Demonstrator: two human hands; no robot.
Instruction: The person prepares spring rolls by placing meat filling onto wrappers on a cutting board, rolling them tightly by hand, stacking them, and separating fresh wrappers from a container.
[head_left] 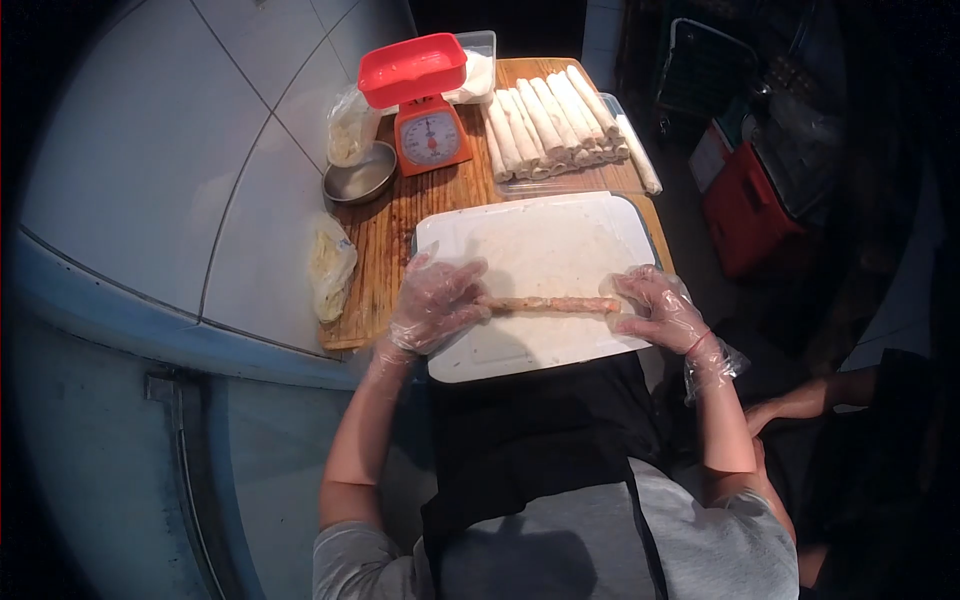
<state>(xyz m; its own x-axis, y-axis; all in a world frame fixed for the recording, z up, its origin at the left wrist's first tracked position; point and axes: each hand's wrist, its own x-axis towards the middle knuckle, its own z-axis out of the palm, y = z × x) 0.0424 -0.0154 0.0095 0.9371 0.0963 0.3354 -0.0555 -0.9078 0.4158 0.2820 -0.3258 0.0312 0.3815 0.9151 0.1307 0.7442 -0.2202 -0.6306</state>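
Observation:
A long thin roll of pinkish ground meat (555, 305) lies crosswise on a white cutting board (540, 350). My left hand (437, 303), in a clear plastic glove, has thumb and fingers closed around the roll's left end. At the right end, my right hand (662, 308) wears the same kind of glove, thumb and fingers set on either side of the meat. Pale smears mark the board's surface beyond the roll.
Several white wrapped rolls (550, 125) are stacked on a clear tray behind the board. An orange scale (430, 135) with a red pan, a metal bowl (360, 175) and plastic bags (330, 268) stand left. Another person's arm (815, 395) shows at right, below a red crate (755, 215).

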